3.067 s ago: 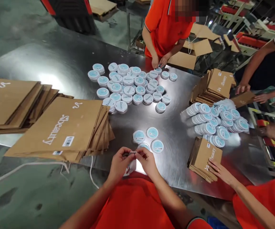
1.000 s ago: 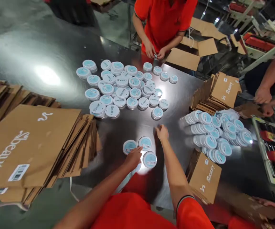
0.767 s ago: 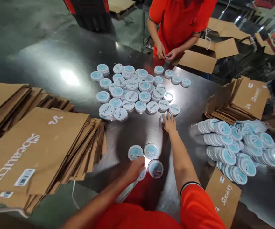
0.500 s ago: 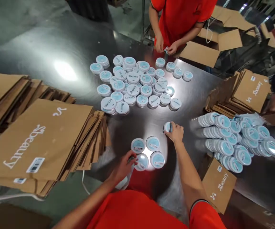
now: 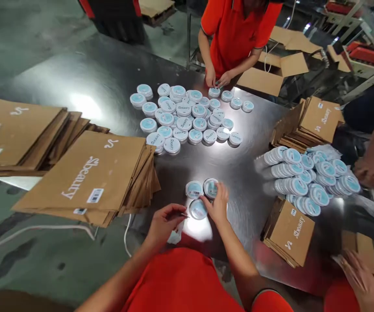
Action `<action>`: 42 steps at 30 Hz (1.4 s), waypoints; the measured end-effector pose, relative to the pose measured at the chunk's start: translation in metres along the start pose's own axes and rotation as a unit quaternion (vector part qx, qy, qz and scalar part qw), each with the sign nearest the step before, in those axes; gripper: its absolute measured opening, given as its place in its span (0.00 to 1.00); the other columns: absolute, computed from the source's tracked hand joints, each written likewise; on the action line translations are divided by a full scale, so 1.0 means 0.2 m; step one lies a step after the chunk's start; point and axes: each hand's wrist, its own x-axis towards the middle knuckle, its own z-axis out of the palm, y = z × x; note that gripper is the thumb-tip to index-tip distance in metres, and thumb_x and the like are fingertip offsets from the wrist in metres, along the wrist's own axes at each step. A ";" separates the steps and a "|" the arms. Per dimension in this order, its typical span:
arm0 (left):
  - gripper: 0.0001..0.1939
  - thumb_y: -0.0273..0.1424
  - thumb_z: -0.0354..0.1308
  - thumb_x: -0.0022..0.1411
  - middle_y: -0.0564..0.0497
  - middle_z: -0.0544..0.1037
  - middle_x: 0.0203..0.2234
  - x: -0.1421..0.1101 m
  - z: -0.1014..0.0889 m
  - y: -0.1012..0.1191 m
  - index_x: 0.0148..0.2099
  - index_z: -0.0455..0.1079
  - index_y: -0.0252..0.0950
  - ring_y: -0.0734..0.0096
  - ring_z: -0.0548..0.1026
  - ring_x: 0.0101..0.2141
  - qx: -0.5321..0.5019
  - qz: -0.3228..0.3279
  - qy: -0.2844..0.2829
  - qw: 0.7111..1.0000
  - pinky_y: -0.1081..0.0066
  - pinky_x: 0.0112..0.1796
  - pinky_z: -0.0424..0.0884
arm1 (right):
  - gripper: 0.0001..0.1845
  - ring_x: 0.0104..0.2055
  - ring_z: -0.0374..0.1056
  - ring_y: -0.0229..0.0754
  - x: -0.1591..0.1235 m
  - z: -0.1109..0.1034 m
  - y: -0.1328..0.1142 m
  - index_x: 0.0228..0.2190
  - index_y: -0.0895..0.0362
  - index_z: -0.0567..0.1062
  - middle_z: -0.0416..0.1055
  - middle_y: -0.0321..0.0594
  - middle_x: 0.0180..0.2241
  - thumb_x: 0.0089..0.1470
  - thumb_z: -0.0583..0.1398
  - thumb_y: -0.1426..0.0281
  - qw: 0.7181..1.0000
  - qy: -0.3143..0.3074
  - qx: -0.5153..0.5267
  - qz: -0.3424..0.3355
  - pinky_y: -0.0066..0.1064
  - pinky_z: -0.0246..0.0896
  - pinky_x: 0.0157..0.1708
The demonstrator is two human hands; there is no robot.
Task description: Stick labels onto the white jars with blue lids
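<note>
**Q:** What are the two hands doing?

**A:** The left hand (image 5: 165,225) has its thumb and forefinger pressed together, pinching a thin dark sliver (image 5: 183,215) too small to identify. The right hand (image 5: 217,206) has its fingers (image 5: 220,200) spread and curved, touching a round shallow tin with a glossy pale blue top (image 5: 198,209).

**Q:** Where is everything else?

**A:** Just beyond those fingers lie two similar round tins (image 5: 194,189), flat on a polished steel tabletop (image 5: 109,73). Far beyond them spreads a loose crowd of white and pale blue round tins (image 5: 187,121). Left of the fingers sit stacks of flat kraft-brown cardboard mailers (image 5: 86,177) printed "Sbeauty". To their right, more tins (image 5: 304,177) lean in overlapping rows.

**Q:** Why are things held like this?

**A:** The spread fingers seem to steady the tin against the slick steel, though that is only a judgement.

**Q:** What is hard to make out?

**A:** The pinched sliver is tiny, and a pale crumpled wrapper (image 5: 175,237) below the left hand is partly hidden. Across the tabletop, a co-worker's hands (image 5: 217,79) close around something small that cannot be seen.
</note>
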 end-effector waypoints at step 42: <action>0.35 0.45 0.77 0.39 0.56 0.69 0.33 -0.32 -0.51 0.11 0.43 0.62 0.38 0.77 0.65 0.30 -0.055 0.062 -0.296 0.952 0.78 0.28 0.58 | 0.20 0.20 0.52 0.29 -0.17 -0.19 -0.79 0.31 0.55 0.77 0.66 0.31 0.25 0.40 0.75 0.59 0.802 -0.218 0.548 0.100 0.22 0.44 0.16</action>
